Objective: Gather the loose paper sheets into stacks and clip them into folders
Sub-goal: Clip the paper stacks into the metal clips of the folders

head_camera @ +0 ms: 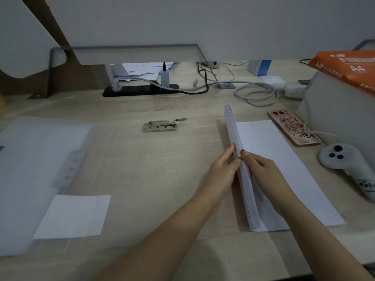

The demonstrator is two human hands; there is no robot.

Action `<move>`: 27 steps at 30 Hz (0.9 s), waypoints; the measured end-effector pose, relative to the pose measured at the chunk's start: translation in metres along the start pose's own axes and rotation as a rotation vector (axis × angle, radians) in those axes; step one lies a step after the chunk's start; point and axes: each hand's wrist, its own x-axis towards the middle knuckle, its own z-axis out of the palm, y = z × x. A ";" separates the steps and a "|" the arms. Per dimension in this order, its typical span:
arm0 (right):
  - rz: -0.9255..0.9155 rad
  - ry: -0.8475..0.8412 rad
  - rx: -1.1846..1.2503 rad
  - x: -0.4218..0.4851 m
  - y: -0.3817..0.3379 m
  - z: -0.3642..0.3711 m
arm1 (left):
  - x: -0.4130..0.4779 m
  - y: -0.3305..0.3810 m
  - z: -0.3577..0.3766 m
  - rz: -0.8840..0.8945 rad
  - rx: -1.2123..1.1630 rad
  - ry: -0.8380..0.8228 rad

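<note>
Paper stack [233,128] stood on its long edge on desk [152,179], along the edge of a flat loose sheet [284,169], clamped between fingers of left hand [221,172] and right hand [262,168]. Best tapped down squarely to level edges before moving to folder [30,159] at far left, with metal clip [160,126] well apart.

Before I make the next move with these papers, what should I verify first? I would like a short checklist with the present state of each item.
1. Grip on paper stack: ok; left hand and right hand pinch it, and it stands on its long edge.
2. Stack edges even: cannot tell.
3. All loose sheets gathered: not ok; a flat sheet lies to the right of the stack, and a small sheet overlaps the folder.
4. Access to metal clip: ok; it lies alone on the table.
5. Folder ready: cannot tell, blurred.
</note>
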 end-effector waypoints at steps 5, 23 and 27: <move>-0.027 0.009 -0.017 -0.001 -0.001 0.000 | 0.001 -0.001 -0.001 -0.009 0.035 0.003; -0.052 0.111 -0.122 0.000 0.003 0.006 | -0.002 -0.011 0.005 -0.029 0.449 0.173; -0.063 0.117 -0.133 0.000 0.002 0.006 | -0.003 -0.010 0.006 0.011 0.448 0.155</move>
